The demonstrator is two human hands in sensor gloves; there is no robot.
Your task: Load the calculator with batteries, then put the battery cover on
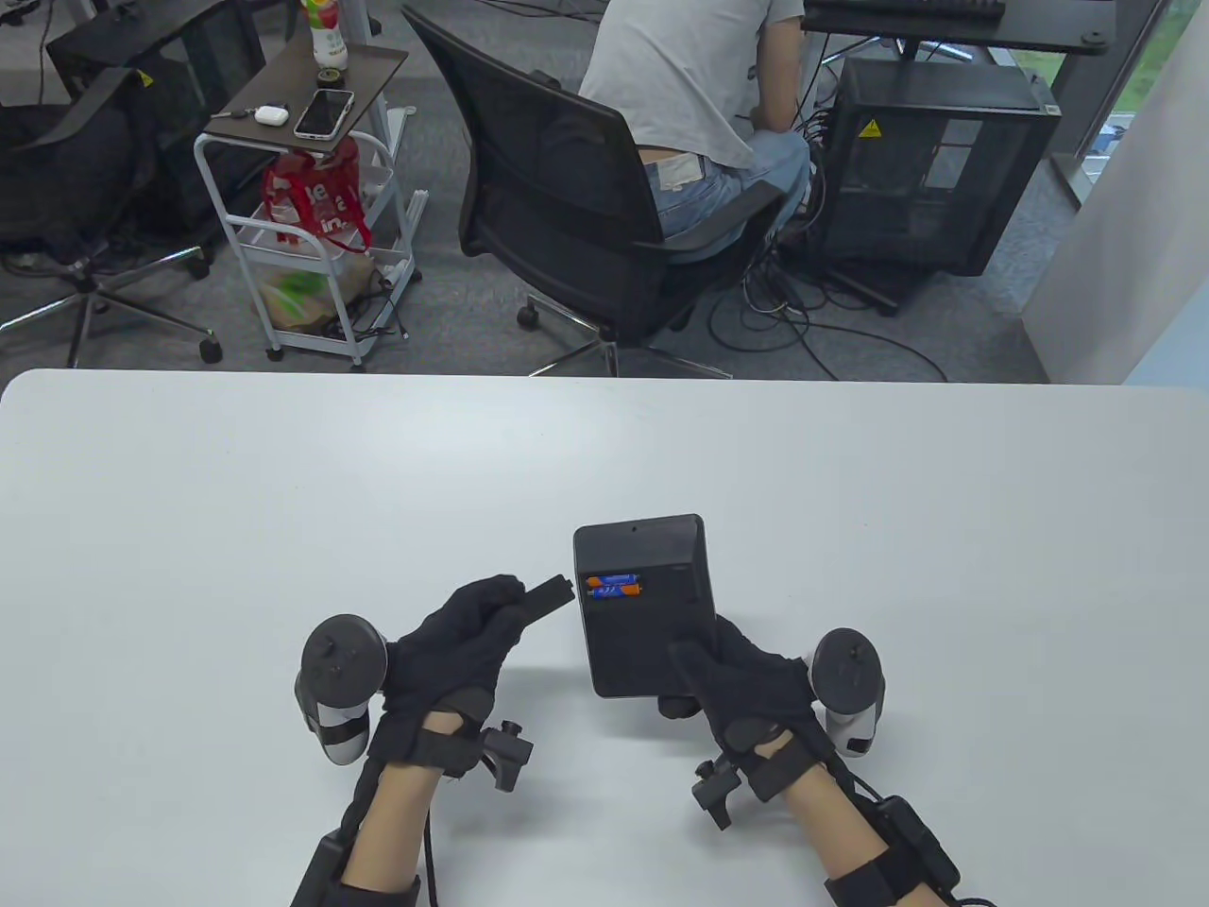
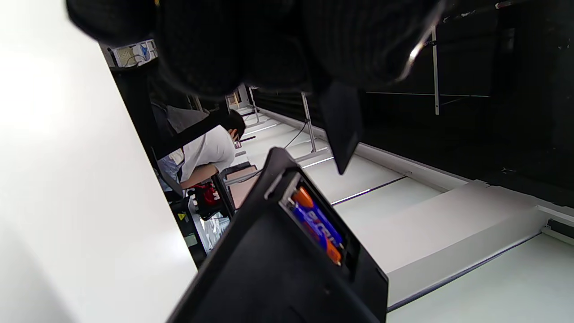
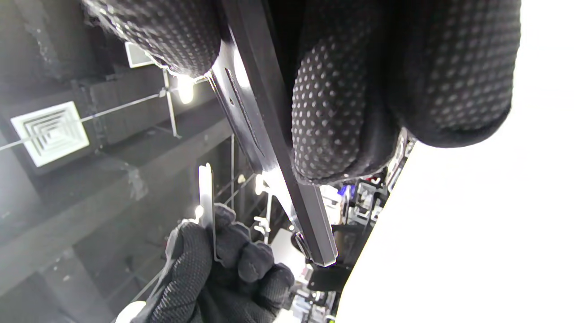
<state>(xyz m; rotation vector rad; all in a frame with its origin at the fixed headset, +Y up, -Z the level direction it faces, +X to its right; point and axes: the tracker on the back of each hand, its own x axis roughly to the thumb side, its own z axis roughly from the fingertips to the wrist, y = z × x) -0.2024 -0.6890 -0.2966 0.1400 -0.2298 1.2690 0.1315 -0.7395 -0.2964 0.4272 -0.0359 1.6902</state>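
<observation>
Fitting of the battery cover (image 1: 549,594) is judged to be the step in hand, since two batteries (image 1: 614,587) are already seated side by side in the open compartment on the back of the calculator (image 1: 645,603). The calculator is held raised off the table (image 1: 189,529), back face up, by the right hand (image 1: 746,680), which is clamped on its near lower corner; in the right wrist view the fingertips (image 3: 327,116) are seen pressed against its thin edge. The cover is pinched in the left hand (image 1: 453,652), whose fingers are curled closed around its near end, and its free end is pointed toward the calculator, just beside the casing's left edge and level with the compartment. In the left wrist view the cover's tip (image 2: 341,130) is seen hanging close above the compartment, not yet touching it. For a good fit, the calculator is best kept steady and tilted as it is, so that the batteries are not shaken out. The cover's leading edge should be aligned squarely with the compartment opening before any force is applied, and any tabs should be entered first. Whether the cover slides or snaps cannot be told. Pressure is best applied evenly until the cover lies flush.
</observation>
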